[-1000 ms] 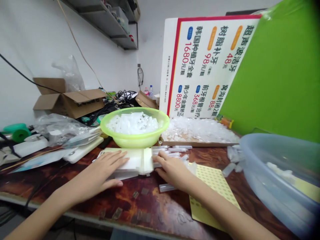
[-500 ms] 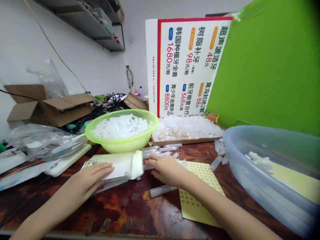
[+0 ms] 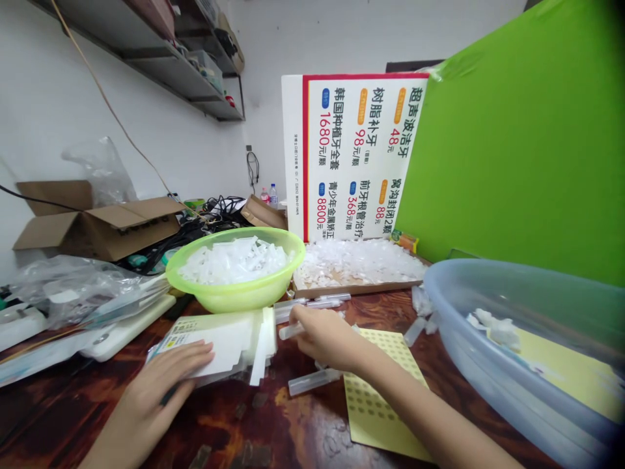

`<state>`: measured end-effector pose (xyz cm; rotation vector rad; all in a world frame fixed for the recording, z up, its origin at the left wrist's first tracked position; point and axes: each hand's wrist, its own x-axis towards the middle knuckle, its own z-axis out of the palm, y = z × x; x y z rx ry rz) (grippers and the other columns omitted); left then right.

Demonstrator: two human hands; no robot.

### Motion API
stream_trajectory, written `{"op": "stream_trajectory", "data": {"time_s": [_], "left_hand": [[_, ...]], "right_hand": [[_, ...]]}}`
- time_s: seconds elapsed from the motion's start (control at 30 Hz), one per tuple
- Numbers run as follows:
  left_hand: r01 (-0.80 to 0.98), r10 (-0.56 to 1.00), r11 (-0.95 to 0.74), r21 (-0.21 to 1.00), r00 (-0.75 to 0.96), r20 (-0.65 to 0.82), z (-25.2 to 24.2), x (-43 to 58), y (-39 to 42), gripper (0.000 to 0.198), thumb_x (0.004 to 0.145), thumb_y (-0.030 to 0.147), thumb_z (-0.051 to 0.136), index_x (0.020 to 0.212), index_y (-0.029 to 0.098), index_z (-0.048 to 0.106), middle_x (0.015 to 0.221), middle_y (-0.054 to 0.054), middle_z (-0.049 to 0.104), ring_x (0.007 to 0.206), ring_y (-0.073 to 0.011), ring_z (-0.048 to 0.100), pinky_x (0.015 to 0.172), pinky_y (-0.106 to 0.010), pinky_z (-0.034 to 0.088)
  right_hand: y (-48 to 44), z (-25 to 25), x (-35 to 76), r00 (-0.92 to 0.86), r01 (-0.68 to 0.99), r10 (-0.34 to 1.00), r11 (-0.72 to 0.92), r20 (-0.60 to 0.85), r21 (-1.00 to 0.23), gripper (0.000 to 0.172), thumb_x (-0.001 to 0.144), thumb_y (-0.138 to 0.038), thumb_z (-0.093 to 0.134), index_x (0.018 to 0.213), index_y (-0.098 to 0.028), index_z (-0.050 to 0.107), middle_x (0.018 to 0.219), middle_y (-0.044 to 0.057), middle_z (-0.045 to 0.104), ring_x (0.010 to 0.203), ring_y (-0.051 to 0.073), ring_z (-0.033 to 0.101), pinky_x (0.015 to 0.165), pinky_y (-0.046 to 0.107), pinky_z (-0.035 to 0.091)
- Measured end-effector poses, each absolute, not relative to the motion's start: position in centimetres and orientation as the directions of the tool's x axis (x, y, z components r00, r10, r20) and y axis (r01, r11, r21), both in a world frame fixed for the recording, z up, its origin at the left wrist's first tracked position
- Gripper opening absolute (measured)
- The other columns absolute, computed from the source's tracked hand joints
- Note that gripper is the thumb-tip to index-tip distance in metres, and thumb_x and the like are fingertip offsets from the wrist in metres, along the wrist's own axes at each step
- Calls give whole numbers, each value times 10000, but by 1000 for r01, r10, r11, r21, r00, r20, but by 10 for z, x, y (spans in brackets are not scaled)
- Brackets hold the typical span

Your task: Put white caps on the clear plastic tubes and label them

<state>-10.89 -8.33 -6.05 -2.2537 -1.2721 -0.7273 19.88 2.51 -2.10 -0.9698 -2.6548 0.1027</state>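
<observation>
Two hands rest at a glossy reddish-brown table [image 3: 273, 423]. We find our left hand [image 3: 156, 397] open and flat on a stack of white card sleeves [image 3: 219, 345]. Our right hand [image 3: 322, 339], just right of the stack, now pinches a slim clear plastic tube [image 3: 291, 331], where a moment ago its fingers lay spread. A second clear tube [image 3: 312, 382] lies just below that grip, beside a yellow dotted sheet [image 3: 375, 404].
</observation>
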Motion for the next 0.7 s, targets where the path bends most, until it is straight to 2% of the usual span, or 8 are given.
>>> {"op": "stream_trajectory", "data": {"time_s": [0.13, 0.23, 0.4, 0.5, 0.63, 0.7], "left_hand": [[868, 556, -468, -167, 436, 708, -68, -97, -88, 283, 882, 197, 503, 1154, 229, 577, 1130, -42, 681, 1084, -189, 625, 937, -311, 498], [864, 545, -457, -211, 460, 701, -68, -91, -89, 269, 895, 203, 490, 1146, 221, 584, 1111, -41, 687, 1069, -187, 628, 924, -306, 490], [866, 556, -421, -270, 481, 678, -70, -90, -90, 266, 914, 218, 460, 1143, 225, 595, 1117, -34, 688, 1054, -194, 635, 890, -314, 494], [890, 572, -372, -265, 445, 689, -73, -89, -88, 263, 918, 248, 452, 1131, 226, 604, 1122, -37, 686, 1030, -207, 646, 867, -329, 502], [903, 591, -350, -249, 419, 689, -77, -90, -86, 262, 913, 276, 459, 1119, 232, 615, 1120, -30, 688, 1008, -214, 656, 854, -335, 510], [908, 600, -347, -234, 407, 689, -79, -92, -85, 271, 911, 283, 464, 1131, 233, 613, 1130, -30, 685, 1020, -218, 652, 867, -340, 509]], "right_hand": [[32, -16, 212, -661, 571, 661, 750, 355, -333, 197, 807, -165, 503, 1003, -174, 485, 835, 41, 630, 675, 152, 554, 606, 241, 359], [37, -15, 218, -597, 518, 669, 743, 444, -423, 170, 801, -142, 494, 966, -181, 481, 775, 12, 595, 590, 121, 490, 590, 232, 349], [39, -12, 222, -558, 505, 660, 751, 503, -425, 136, 806, -151, 502, 939, -182, 497, 714, -5, 571, 544, 110, 450, 578, 232, 344], [40, -10, 224, -545, 514, 662, 749, 515, -419, 140, 813, -159, 509, 950, -184, 519, 759, 12, 613, 541, 109, 465, 579, 234, 357], [42, -6, 229, -499, 537, 658, 745, 563, -395, 269, 835, -167, 485, 1096, -200, 541, 929, 53, 661, 588, 121, 520, 623, 256, 402], [44, -3, 233, -464, 570, 659, 734, 592, -370, 328, 850, -182, 457, 1167, -198, 543, 953, 66, 666, 586, 128, 525, 633, 269, 410]]}}
